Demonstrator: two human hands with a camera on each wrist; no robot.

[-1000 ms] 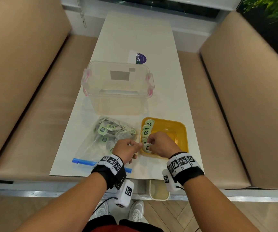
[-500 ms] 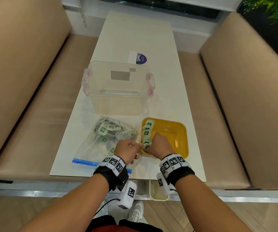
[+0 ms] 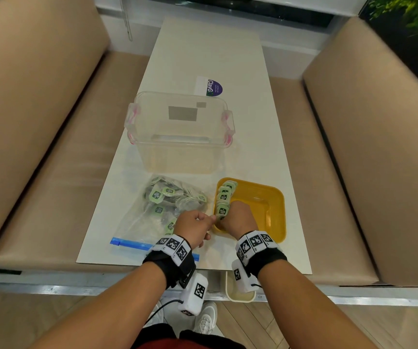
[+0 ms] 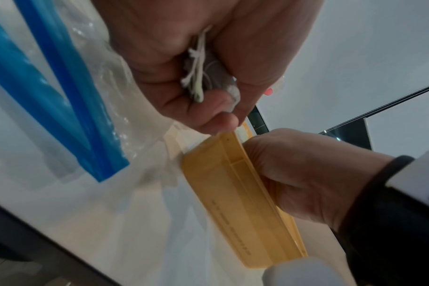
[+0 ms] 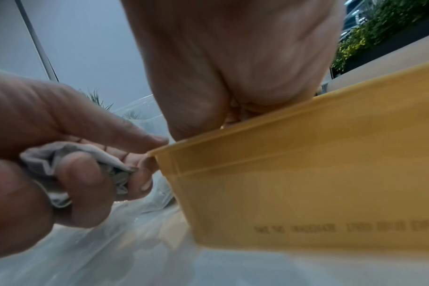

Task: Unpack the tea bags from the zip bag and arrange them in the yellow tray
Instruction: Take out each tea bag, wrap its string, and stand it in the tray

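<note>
Since a second ago the right hand (image 3: 238, 219) has moved from the near left corner of the yellow tray (image 3: 276, 197) up along its left wall, and the tea bag it held low is now at the row of tea bags (image 3: 224, 197) lined there. Its fingers curl down behind the rim, so whether they grip a bag cannot be told. The left hand (image 3: 194, 227) has stayed at lower centre, fingers curled around a bunched tea bag (image 5: 61, 154) with white string, index tip touching the tray's corner. At centre left the zip bag (image 3: 152, 215), blue strip nearest, lies beside the tray holding more bags. Above both stands a clear container (image 3: 180, 132) on the white table (image 3: 203, 46).
</note>
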